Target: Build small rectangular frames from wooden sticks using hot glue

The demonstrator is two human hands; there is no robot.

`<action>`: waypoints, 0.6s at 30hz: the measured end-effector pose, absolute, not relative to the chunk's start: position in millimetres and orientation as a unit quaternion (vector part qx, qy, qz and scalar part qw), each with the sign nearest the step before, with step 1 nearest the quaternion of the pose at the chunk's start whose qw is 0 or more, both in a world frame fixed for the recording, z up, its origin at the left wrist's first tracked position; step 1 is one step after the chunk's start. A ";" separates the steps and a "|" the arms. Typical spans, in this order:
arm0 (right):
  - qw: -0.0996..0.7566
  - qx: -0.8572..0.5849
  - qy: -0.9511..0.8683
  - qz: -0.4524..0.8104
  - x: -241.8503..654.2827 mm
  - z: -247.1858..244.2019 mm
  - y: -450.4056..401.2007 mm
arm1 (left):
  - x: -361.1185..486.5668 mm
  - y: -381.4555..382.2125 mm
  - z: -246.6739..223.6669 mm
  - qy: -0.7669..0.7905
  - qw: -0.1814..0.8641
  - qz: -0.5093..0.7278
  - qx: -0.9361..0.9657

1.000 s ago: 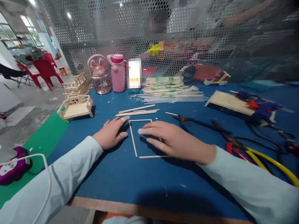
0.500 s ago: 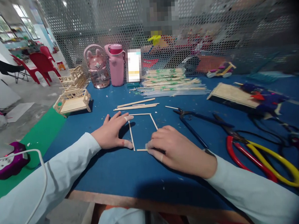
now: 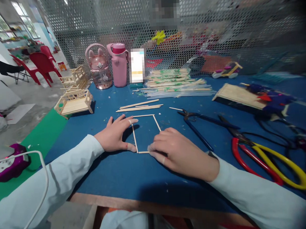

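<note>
Thin wooden sticks lie on the blue table in a four-sided outline: a left stick (image 3: 134, 137), a far stick (image 3: 144, 115), a right stick (image 3: 156, 123) and a near stick (image 3: 143, 152). My left hand (image 3: 116, 133) rests at the left side with its fingers spread, the thumb tip touching the lower end of the left stick. My right hand (image 3: 178, 150) has its fingertips pinched on the right end of the near stick and hides the lower part of the right stick. Beyond the outline lie several loose sticks (image 3: 142, 108).
Pliers (image 3: 198, 132) and red-and-yellow-handled cutters (image 3: 261, 157) lie right. Farther back are bagged sticks (image 3: 174, 81), a phone (image 3: 137, 66), two pink bottles (image 3: 119, 67) and small wooden models (image 3: 76, 102). A purple device (image 3: 12, 164) with a white cable is left.
My right hand has shifted slightly left with the near stick, whose left end now meets the lower end of the left stick. My left hand has barely moved.
</note>
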State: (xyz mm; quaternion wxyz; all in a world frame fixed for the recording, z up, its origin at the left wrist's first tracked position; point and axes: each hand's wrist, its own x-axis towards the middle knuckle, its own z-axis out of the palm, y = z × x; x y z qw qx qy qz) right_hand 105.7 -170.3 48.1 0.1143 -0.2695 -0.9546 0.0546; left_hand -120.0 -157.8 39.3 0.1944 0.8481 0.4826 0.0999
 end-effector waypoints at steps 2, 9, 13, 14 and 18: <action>0.114 -0.268 -0.955 0.053 106.4 49.3 -169.7 | -120.0 -157.9 40.0 0.483 0.194 0.098 0.848; 0.377 -0.345 -0.859 0.015 142.1 82.1 -151.1 | -124.3 -159.4 46.4 0.504 0.175 0.147 0.833; 0.407 -0.435 -0.803 0.009 164.6 90.7 -137.9 | -125.6 -157.5 44.0 0.521 0.127 0.210 0.817; 0.369 -0.435 -0.821 0.031 167.5 90.0 -135.9 | -125.9 -156.8 43.4 0.521 0.114 0.227 0.815; 0.106 -0.387 -0.900 0.172 168.3 83.5 -134.2 | -128.9 -157.4 48.7 0.477 0.128 0.219 0.841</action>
